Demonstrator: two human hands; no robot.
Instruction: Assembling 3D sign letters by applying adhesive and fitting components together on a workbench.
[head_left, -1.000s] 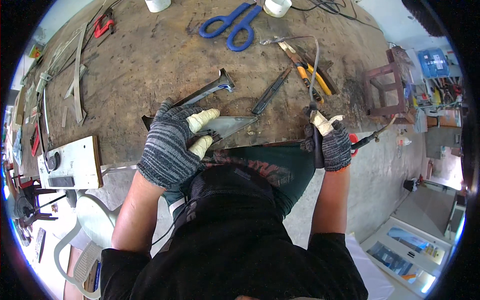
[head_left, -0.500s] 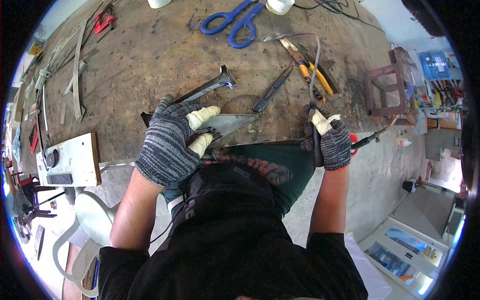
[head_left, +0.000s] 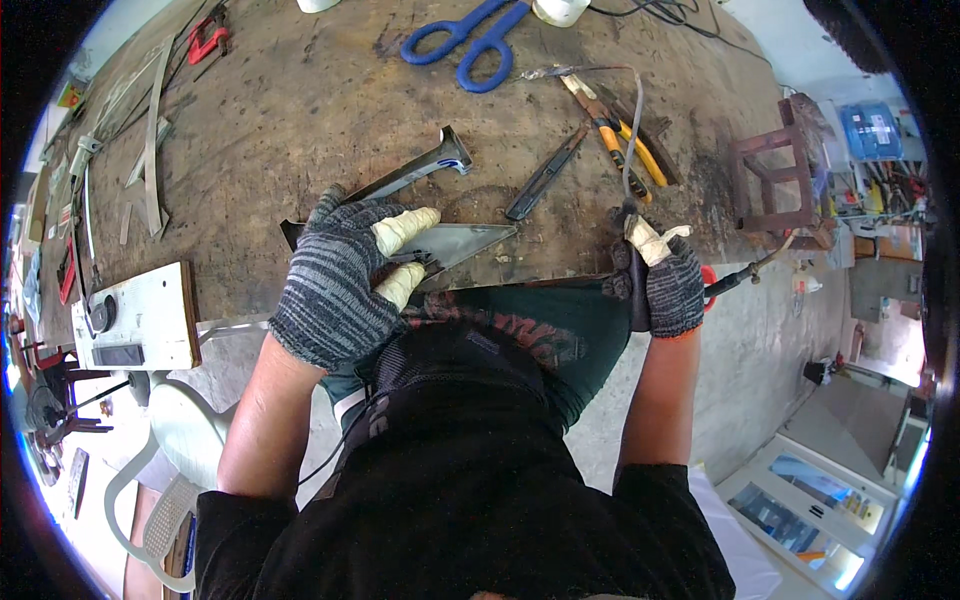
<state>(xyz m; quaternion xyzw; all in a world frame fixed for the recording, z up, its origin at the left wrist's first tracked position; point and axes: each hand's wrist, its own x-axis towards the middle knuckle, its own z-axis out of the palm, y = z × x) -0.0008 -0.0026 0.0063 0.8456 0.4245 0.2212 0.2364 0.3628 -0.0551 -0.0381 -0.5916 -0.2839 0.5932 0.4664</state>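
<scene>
My left hand (head_left: pixel 345 278), in a grey knitted glove with pale fingertips, presses down on a flat triangular steel piece (head_left: pixel 462 242) lying at the near edge of the worn wooden workbench (head_left: pixel 300 120). A dark angled metal bar (head_left: pixel 415 172) lies just beyond that hand. My right hand (head_left: pixel 660 280), gloved the same way, is closed around a black tool handle (head_left: pixel 632 290) at the bench edge; a rod and hose (head_left: pixel 745 272) run off to the right from it.
Blue-handled shears (head_left: pixel 470 40) lie at the far side. Yellow-handled pliers (head_left: pixel 620 140), a dark blade (head_left: pixel 545 172) and a wire sit at the right. Metal strips (head_left: pixel 150 140) and a white box (head_left: pixel 135 318) are at the left. A rusty stool frame (head_left: pixel 780 185) stands right.
None of note: both hands stay in place, the left on the steel piece and the right on the handle.
</scene>
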